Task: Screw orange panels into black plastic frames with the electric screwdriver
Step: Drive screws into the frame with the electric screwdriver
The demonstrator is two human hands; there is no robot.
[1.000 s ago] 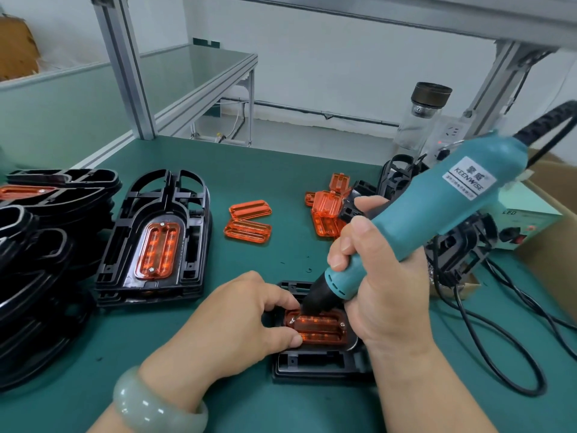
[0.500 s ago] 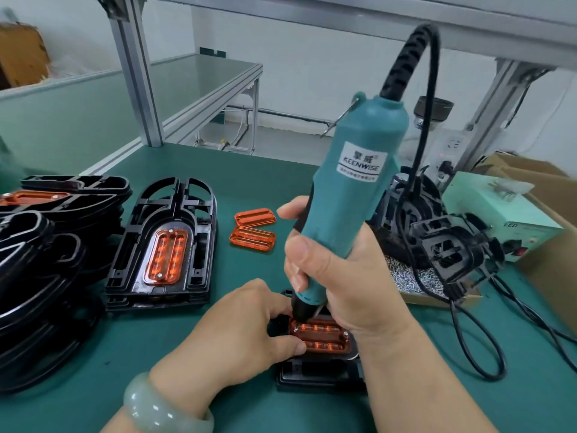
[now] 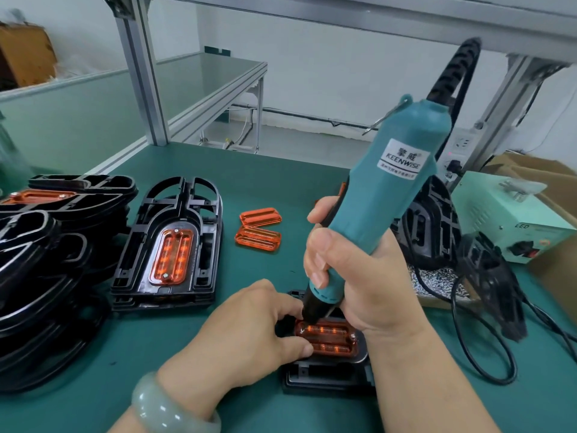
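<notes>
My right hand (image 3: 359, 276) grips the teal electric screwdriver (image 3: 384, 195), held nearly upright, its black tip down on the left end of an orange panel (image 3: 331, 337). That panel sits in a black plastic frame (image 3: 327, 376) near the table's front edge. My left hand (image 3: 246, 335) rests on the frame's left side, thumb pressed against the panel's edge. A screw head shows at the panel's right end.
A black frame with an orange panel in it (image 3: 170, 245) lies to the left, beside a stack of black frames (image 3: 37, 260). Two loose orange panels (image 3: 259, 229) lie behind. A tray of screws (image 3: 437, 279), a power supply box (image 3: 512, 214) and cables are on the right.
The screwdriver swung from a tilted pose to nearly upright, and its tip settled onto the panel's left end. My left hand stayed on the frame.
</notes>
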